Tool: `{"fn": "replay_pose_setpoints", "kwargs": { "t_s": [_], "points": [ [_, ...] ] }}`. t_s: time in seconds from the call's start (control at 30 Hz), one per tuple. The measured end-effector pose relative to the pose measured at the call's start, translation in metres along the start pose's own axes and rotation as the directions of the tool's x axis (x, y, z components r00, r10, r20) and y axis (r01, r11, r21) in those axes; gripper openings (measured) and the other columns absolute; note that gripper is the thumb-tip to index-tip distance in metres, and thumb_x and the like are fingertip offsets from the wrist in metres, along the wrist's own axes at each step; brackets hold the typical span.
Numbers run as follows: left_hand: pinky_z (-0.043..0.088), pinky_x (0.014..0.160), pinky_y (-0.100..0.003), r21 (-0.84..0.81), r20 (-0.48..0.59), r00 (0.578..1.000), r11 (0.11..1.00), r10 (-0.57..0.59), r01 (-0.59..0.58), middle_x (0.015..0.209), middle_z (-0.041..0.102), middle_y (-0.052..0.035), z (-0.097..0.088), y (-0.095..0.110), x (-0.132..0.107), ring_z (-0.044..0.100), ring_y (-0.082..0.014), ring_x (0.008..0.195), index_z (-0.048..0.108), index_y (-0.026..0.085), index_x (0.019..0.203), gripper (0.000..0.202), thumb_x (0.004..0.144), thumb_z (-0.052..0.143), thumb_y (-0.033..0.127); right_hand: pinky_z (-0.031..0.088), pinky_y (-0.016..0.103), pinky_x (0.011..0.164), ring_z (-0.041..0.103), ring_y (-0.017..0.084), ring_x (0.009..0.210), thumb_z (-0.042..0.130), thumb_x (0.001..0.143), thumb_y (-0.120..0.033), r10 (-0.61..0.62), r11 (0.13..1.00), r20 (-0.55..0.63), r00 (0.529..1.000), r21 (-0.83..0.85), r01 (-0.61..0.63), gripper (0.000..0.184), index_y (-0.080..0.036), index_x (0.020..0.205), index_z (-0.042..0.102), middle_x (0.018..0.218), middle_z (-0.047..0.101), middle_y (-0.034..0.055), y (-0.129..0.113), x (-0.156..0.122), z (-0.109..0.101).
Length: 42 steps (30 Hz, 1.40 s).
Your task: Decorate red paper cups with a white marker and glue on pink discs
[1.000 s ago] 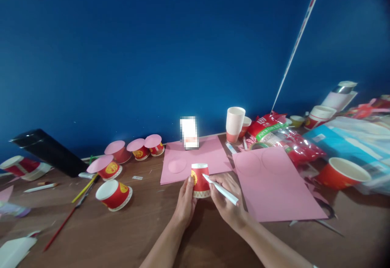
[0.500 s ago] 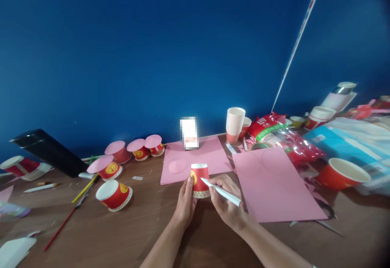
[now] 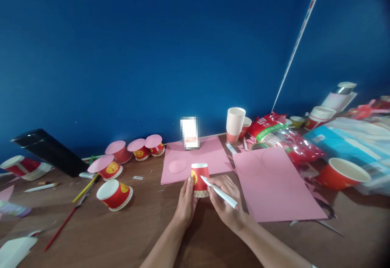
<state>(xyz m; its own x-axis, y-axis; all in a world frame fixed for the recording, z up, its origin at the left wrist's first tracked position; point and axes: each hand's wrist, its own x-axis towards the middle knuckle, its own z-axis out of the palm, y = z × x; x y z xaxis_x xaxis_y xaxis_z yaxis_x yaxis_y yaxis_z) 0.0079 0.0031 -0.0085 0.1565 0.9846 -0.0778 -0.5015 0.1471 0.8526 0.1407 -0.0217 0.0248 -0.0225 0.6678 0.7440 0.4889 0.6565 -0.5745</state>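
Observation:
Upside down in my left hand [image 3: 185, 201] is a red paper cup [image 3: 200, 183] with a yellow emblem and a white base on top. My left thumb lies along its left side; the other fingers are mostly hidden behind it. A white marker pen [image 3: 224, 195] is pinched in my right hand [image 3: 229, 201], its tip at the red side of the cup. Beyond the cup, a pink paper circle [image 3: 177, 165] lies on a pink sheet [image 3: 213, 154]. Another pink sheet [image 3: 280, 190] with faint round outlines is to the right of my right hand.
Several upturned cups topped with pink discs [image 3: 138, 146] line the wall at left, near a bare upturned cup [image 3: 114, 195] and a black case [image 3: 48, 152]. At right are stacked cups [image 3: 235, 123], a red cup package [image 3: 274, 131], a tilted cup [image 3: 344, 174] and scissors [image 3: 329, 225].
The marker pen and my right hand have shifted slightly, the pen's back end moving a little left. My left hand and the cup have stayed nearly still.

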Motion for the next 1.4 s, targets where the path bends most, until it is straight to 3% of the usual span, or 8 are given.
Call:
{"fn": "replay_pose_setpoints", "kwargs": {
  "t_s": [1.03,1.4],
  "points": [
    [0.043,0.086,-0.033,-0.008,0.034,0.999,1.0,0.011,-0.01,0.102,0.067,-0.0086,0.0032,0.0009,-0.0003,0.057,-0.0237,0.102,0.061,0.016,0.102,0.032,0.084,0.051,0.041,0.049,0.034,0.068,0.06,0.018,0.073,0.05,0.085,-0.014,0.012,1.0,-0.008,1.0,-0.021,-0.012,0.015,-0.018,0.095,0.059,0.08,0.064,0.0057,0.0017,0.0006,0.001],
    [0.044,0.084,-0.032,-0.032,-0.011,1.0,0.999,0.009,-0.009,0.097,0.067,-0.0073,0.0032,0.002,0.0,0.059,-0.0217,0.095,0.062,0.016,0.096,0.029,0.08,0.056,0.04,0.048,0.033,0.065,0.058,0.017,0.068,0.05,0.084,-0.013,0.0,1.0,-0.017,1.0,-0.017,0.0,0.012,-0.019,0.091,0.059,0.075,0.063,0.0047,-0.0023,0.0035,-0.0005]
  ]
}}
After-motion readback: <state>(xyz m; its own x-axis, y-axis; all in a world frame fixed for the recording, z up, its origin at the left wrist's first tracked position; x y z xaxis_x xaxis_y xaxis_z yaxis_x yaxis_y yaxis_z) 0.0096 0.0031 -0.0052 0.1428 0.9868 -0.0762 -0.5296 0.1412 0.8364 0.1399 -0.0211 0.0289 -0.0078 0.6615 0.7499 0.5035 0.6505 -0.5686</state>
